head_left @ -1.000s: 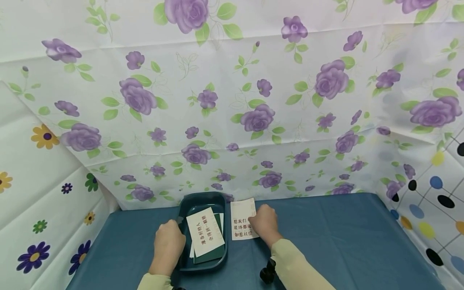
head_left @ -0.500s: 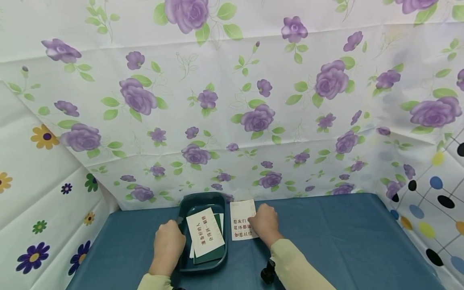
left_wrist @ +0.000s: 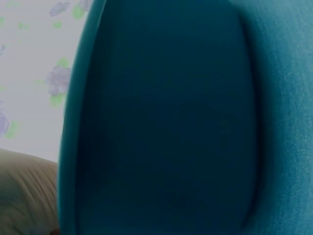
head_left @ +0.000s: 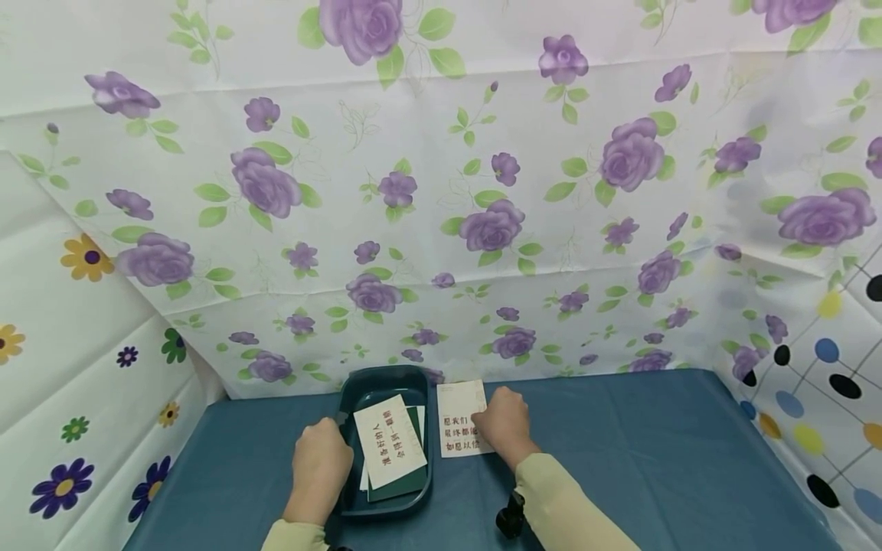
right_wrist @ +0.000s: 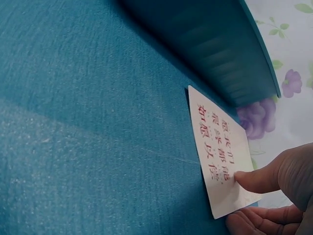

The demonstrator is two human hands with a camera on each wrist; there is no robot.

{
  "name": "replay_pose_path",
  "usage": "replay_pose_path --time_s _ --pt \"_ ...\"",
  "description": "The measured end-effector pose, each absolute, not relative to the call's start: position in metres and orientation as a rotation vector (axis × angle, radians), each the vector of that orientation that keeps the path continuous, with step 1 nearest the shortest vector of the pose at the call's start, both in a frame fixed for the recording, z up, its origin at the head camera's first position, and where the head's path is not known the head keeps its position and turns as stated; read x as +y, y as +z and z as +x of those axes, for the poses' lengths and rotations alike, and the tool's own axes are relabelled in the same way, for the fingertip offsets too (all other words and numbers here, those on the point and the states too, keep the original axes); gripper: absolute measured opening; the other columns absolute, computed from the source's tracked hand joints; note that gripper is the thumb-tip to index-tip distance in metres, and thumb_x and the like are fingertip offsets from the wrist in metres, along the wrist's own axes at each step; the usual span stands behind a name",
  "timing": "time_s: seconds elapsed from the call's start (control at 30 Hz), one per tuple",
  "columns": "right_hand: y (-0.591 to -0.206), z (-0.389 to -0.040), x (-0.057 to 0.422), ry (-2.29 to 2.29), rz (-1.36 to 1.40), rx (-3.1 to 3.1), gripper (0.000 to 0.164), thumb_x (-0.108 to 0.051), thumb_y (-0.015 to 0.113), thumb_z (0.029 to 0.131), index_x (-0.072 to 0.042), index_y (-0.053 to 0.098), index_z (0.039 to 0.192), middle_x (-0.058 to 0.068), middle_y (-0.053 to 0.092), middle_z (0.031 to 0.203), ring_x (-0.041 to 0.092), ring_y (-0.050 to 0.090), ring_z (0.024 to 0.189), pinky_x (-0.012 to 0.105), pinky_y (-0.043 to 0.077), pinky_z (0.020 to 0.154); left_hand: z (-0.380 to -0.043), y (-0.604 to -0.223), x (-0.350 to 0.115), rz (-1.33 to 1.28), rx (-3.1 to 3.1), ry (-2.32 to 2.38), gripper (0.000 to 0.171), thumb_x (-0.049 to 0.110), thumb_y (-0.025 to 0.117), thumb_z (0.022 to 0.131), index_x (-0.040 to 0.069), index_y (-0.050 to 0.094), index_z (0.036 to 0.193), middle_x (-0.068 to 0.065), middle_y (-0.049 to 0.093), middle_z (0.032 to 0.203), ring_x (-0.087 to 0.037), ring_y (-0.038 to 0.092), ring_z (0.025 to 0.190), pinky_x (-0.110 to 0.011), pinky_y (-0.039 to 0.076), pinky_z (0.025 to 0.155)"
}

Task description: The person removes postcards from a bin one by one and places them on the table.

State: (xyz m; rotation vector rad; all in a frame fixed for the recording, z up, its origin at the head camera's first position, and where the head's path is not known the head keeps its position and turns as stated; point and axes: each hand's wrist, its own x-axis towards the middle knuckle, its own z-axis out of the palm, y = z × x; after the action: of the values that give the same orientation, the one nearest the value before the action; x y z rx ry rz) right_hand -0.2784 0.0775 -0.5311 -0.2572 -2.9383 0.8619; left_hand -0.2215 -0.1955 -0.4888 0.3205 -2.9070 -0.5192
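Observation:
A dark teal plastic tray (head_left: 383, 506) stands on the table, its left rim held by my left hand (head_left: 319, 461). In the left wrist view the tray's outer wall (left_wrist: 166, 117) fills the middle, and part of the left hand (left_wrist: 24, 196) shows at the rim; its fingertips are hidden. Just right of the tray is a cream card (head_left: 460, 398) with red-brown writing. My right hand (head_left: 506, 425) pinches its right edge. Seen from the right wrist, the thumb lies on top of the card (right_wrist: 215, 147) and the other fingers of the right hand (right_wrist: 279, 191) are at its edge.
Inside the tray, another cream card (head_left: 387, 444) with writing lies over a dark green card (head_left: 403, 485) and white edges of paper. A blue cloth (head_left: 620, 459) covers the table. Flower-printed sheeting (head_left: 441, 229) rises behind it, with patterned sheets at both sides.
The head view has shifted very slightly. Both hands, the tray and the card keep practically the same places.

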Motion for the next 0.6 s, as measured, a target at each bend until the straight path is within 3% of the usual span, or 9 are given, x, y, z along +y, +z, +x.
replay_pose_path --time_s 0.2,0.4,0.5,0.6 --pt "-0.524 -0.275 0.079 0.893 -0.265 -2.929 0.037 -0.027 0.069 0.079 -0.014 0.047 0.052 -0.002 0.043 0.041 0.013 0.047 0.041 0.030 0.036 0.041 -0.221 -0.488 -0.194 0.318 -2.909 -0.512 0.008 -0.001 0.061 0.074 -0.006 0.060 0.080 -0.019 0.058 0.071 -0.030 0.059 0.060 -0.041 0.044 0.046" --pt "-0.505 -0.271 0.074 0.892 -0.151 -2.845 0.045 -0.028 0.070 0.081 -0.017 0.037 0.052 -0.005 0.029 0.041 0.013 0.039 0.036 0.028 0.032 0.037 -0.221 -0.489 -0.194 0.309 -2.910 -0.515 0.006 -0.001 0.060 0.075 -0.005 0.060 0.078 -0.017 0.056 0.067 -0.028 0.058 0.057 -0.040 0.043 0.044" --pt "-0.492 -0.267 0.066 0.909 -0.041 -2.798 0.034 -0.028 0.069 0.081 -0.013 0.048 0.058 -0.001 0.040 0.047 0.013 0.040 0.038 0.029 0.036 0.041 -0.221 -0.489 -0.194 0.297 -2.902 -0.511 0.005 -0.001 0.060 0.075 -0.005 0.059 0.077 -0.017 0.056 0.067 -0.028 0.058 0.056 -0.040 0.043 0.044" --pt "-0.480 -0.262 0.054 0.941 0.063 -2.761 0.023 -0.027 0.069 0.082 -0.005 0.062 0.080 0.007 0.058 0.068 0.011 0.048 0.047 0.031 0.044 0.050 -0.221 -0.489 -0.194 0.287 -2.895 -0.504 0.005 0.000 0.060 0.074 -0.005 0.059 0.077 -0.018 0.056 0.067 -0.028 0.058 0.056 -0.041 0.043 0.044"
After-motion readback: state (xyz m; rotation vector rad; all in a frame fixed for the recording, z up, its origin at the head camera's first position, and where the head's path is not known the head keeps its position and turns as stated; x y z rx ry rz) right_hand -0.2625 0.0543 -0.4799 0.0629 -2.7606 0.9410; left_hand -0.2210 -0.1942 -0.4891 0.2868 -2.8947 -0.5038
